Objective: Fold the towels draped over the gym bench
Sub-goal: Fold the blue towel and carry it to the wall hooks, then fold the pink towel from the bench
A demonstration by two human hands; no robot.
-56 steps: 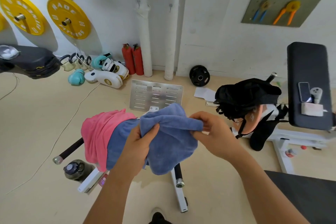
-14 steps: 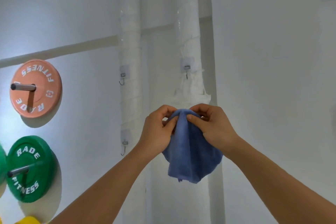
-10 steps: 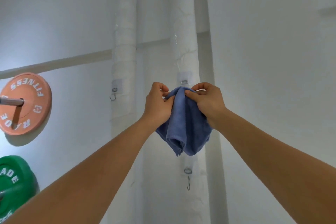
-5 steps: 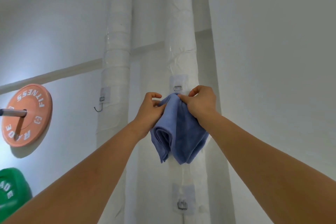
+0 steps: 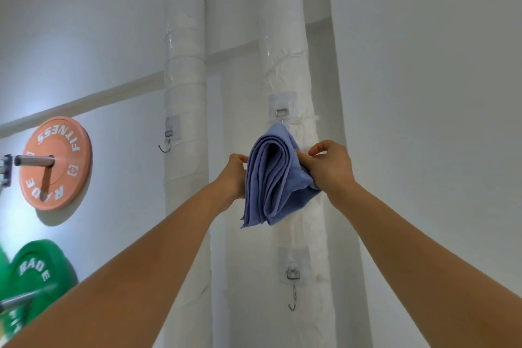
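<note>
The folded blue towel (image 5: 275,178) hangs in layered folds against the right white wrapped pipe (image 5: 285,51). Its top corner reaches up to the adhesive wall hook (image 5: 282,111) on that pipe. My left hand (image 5: 234,175) touches the towel's left edge, its fingers partly hidden behind the cloth. My right hand (image 5: 329,168) pinches the towel's right side with thumb and fingers. The gym bench and the pink towel are out of view.
A second hook (image 5: 293,280) is stuck lower on the same pipe, and another hook (image 5: 168,135) on the left pipe (image 5: 185,93). An orange weight plate (image 5: 55,162) and a green plate (image 5: 34,277) hang on wall pegs at the left.
Over the last seconds I lifted the blue towel off the bench up to the pipe. Both hands have slid down from its top to its sides, and the top corner now meets the hook.
</note>
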